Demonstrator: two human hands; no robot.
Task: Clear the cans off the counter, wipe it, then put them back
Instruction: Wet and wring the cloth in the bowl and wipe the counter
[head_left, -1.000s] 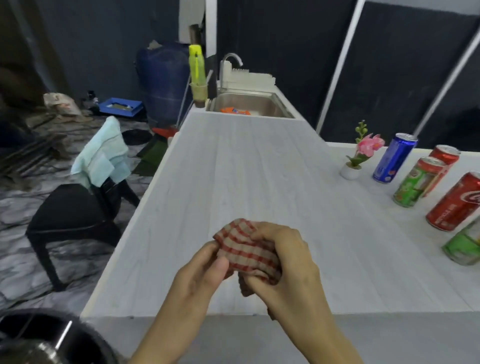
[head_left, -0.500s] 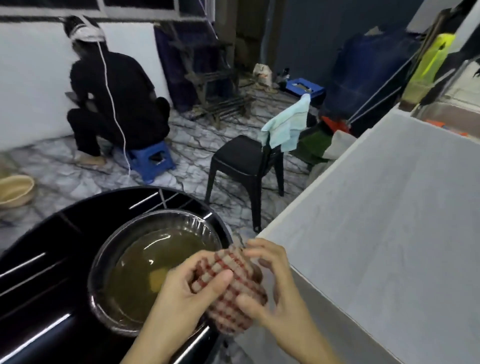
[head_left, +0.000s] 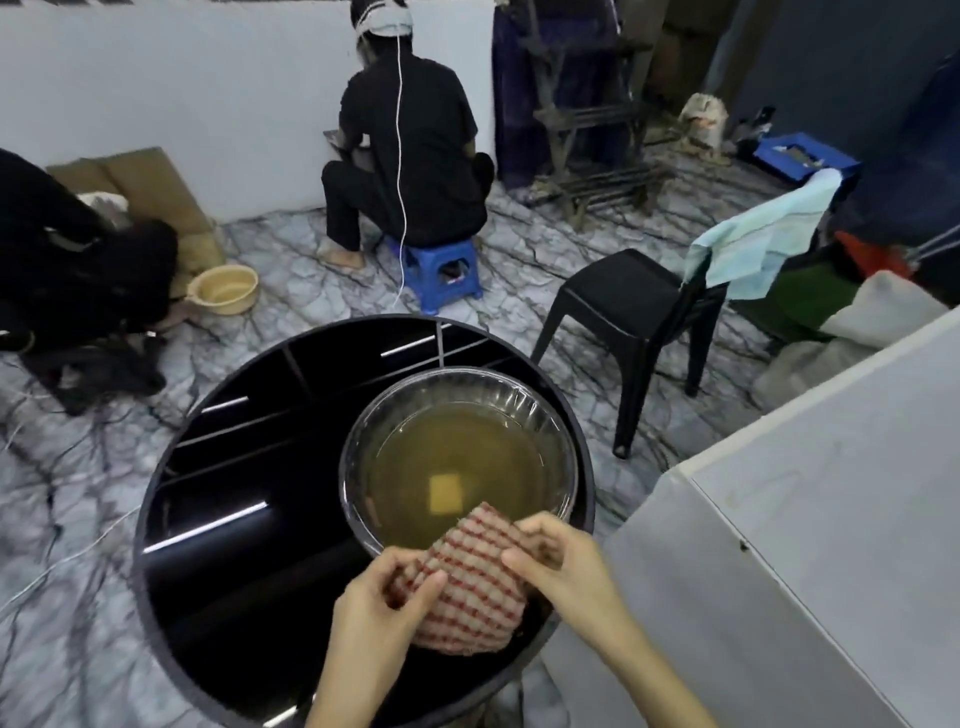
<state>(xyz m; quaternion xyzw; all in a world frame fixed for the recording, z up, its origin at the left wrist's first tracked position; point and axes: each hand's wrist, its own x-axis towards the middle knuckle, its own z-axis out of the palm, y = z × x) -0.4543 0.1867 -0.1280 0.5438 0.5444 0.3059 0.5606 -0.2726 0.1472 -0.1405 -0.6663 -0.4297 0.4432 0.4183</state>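
Both hands now pinch the cloth (head_left: 470, 587) over the near rim of the bowl (head_left: 358, 499): left hand (head_left: 382, 605) at 7 o'clock, right hand (head_left: 563, 566) at 4, fingers closed on it. A second ago they bunched it over the counter (head_left: 831, 519); the view has swung left to the murky water, likely for wetting. Cans are out of view.

Round black table (head_left: 249, 519), glossy top, near centre. One clear bowl (head_left: 558, 441) of murky yellowish water sits on its right half, a pale square submerged inside. White counter (head_left: 831, 519) at right, bare surface in view. Marbled grey floor (head_left: 311, 301) carries a black chair (head_left: 623, 306), blue stool (head_left: 441, 275), yellow basin (head_left: 223, 288).
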